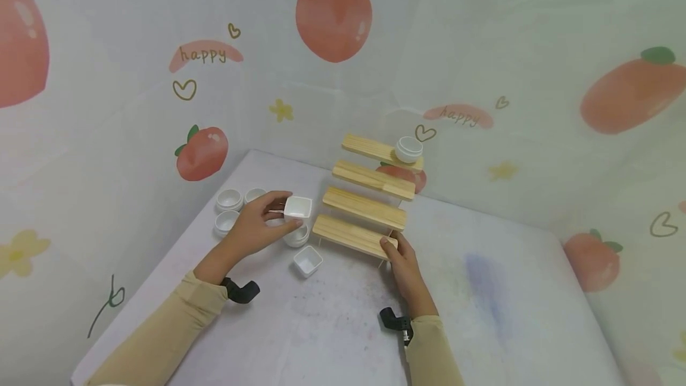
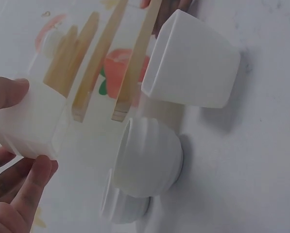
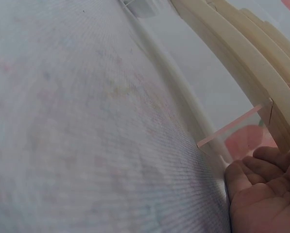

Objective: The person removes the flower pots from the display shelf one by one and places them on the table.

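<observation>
My left hand [image 1: 249,228] pinches a small white square pot [image 1: 298,208] between thumb and fingers, raised just left of the four-tier stand with wooden shelves [image 1: 354,236]. In the left wrist view, fingertips press the sides of this pot [image 2: 30,121]. My right hand [image 1: 406,270] grips the right end of the lowest shelf, thumb on top; the right wrist view has its fingers [image 3: 264,167] below the plank. A round white pot [image 1: 409,150] sits at the right end of the top shelf. Below the held pot, another square pot [image 1: 308,262] and a partly hidden round pot [image 1: 297,238] stand on the table.
Several round white pots [image 1: 229,200] cluster at the table's left edge, partly behind my left hand. Clear side supports [image 3: 247,133] carry the shelves. A fruit-printed curtain [image 1: 364,88] backs the white table [image 1: 332,326].
</observation>
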Demonstrator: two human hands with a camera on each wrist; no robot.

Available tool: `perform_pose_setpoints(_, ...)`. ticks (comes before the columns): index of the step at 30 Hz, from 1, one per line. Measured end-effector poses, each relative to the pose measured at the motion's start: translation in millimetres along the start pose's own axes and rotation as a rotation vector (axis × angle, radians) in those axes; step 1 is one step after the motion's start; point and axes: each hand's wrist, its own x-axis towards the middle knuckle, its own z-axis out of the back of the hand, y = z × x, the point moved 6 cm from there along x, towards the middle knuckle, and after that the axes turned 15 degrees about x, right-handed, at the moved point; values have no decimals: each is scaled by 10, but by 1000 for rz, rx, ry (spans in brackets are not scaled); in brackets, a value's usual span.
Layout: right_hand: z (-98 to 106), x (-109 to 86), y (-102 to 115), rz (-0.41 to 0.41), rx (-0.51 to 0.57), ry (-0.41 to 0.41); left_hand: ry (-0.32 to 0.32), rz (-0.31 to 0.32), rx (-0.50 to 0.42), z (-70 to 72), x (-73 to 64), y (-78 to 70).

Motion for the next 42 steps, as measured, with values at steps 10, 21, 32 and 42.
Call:
perform_pose_setpoints(10, 6, 10, -6, 4, 1, 10, 2, 22, 10, 58, -124, 76)
perform_pose_setpoints(21, 16, 24, -20, -6, 0, -1, 6, 15, 11, 93, -249, 145)
perform_pose_setpoints(32, 23, 32, -15, 0, 8, 0, 15, 36, 10, 91, -347, 242)
perform_pose_setpoints(42, 7, 28, 9, 6, 17, 0, 30, 67, 28, 100, -432, 303)
